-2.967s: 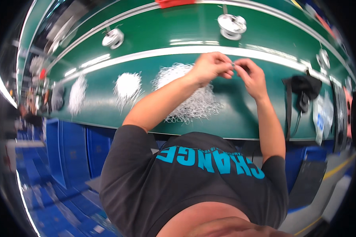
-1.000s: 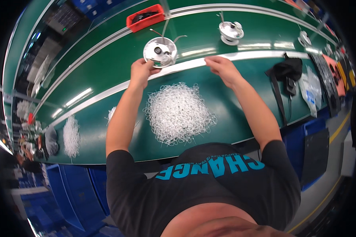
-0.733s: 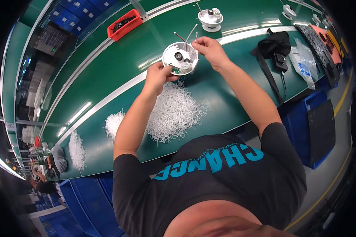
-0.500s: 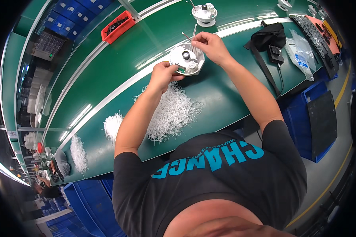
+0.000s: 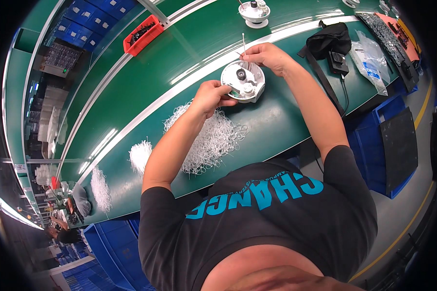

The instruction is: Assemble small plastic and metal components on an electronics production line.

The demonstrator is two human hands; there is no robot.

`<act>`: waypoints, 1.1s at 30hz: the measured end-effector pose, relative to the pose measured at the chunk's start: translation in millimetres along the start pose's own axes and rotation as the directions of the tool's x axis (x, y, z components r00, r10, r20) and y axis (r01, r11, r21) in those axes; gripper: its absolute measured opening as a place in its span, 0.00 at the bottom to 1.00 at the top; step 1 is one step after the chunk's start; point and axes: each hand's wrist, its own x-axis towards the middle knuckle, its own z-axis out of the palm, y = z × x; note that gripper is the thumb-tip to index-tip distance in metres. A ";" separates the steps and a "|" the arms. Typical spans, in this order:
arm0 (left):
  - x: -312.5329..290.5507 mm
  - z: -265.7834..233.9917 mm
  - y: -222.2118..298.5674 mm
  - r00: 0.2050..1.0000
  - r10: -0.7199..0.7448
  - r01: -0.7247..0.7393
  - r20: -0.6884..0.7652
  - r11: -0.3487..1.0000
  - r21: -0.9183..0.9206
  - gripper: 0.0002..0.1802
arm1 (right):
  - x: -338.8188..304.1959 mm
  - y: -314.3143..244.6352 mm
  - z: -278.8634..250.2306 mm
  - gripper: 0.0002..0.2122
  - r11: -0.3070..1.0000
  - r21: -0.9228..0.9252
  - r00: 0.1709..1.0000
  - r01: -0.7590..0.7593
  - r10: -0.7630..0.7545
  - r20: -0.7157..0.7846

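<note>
The left hand (image 5: 211,99) grips a round white plastic housing (image 5: 250,81); the right hand (image 5: 270,57) pinches a thin white wire (image 5: 244,43) at the housing's far edge.

Behind and right of the heap of looped ties (image 5: 213,143) on the surface (image 5: 277,121), the round housing (image 5: 241,83); left, two smaller piles (image 5: 141,156); right, a plastic bag (image 5: 369,60); behind left, a bin (image 5: 148,41)

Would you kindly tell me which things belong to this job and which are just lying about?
In the job:
round white plastic housing, in the left hand
thin pale wire at the right hand
probably, heap of thin white loops

Seemingly lying about:
black fabric pouch
clear plastic bag
</note>
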 end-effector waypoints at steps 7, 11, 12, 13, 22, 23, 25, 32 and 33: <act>-6.0 5.3 0.2 1.000 -0.013 0.013 0.023 1.000 0.001 0.14 | -1.3 1.8 10.4 0.09 0.969 -0.139 0.977 0.205 -0.212 -0.036; -8.2 2.5 5.3 0.999 0.017 -0.020 0.043 0.996 0.090 0.18 | 0.2 6.0 12.2 0.11 0.907 -0.255 0.937 0.336 -0.349 -0.009; -7.4 -1.3 5.7 0.999 0.015 -0.018 0.040 0.996 0.090 0.18 | -1.7 2.7 14.1 0.12 0.890 -0.329 0.939 0.316 -0.344 -0.029; -6.7 -5.0 6.1 0.997 0.073 -0.071 -0.010 0.989 0.129 0.19 | -2.4 0.4 15.7 0.12 0.891 -0.327 0.939 0.317 -0.344 -0.027; 5.1 -18.4 25.2 0.863 0.474 -0.453 -0.175 0.879 0.150 0.12 | 4.0 0.5 16.7 0.12 0.939 -0.273 0.976 0.207 -0.218 -0.011; 6.1 -16.5 26.5 0.855 0.487 -0.472 -0.178 0.873 0.124 0.09 | 3.9 -1.2 17.2 0.12 0.956 -0.225 0.981 0.188 -0.195 -0.012; 8.9 -13.4 29.3 0.850 0.496 -0.488 -0.177 0.868 0.091 0.08 | 4.0 -2.7 18.4 0.11 0.970 -0.176 0.985 0.169 -0.174 -0.012; 19.0 -2.7 40.0 0.818 0.527 -0.553 -0.231 0.831 -0.061 0.09 | -4.9 -13.9 21.8 0.11 0.888 -0.420 0.976 0.190 -0.219 -0.021; 20.9 -2.1 40.5 0.817 0.530 -0.555 -0.229 0.830 -0.062 0.09 | -6.1 -15.4 22.2 0.10 0.876 -0.436 0.972 0.205 -0.234 -0.013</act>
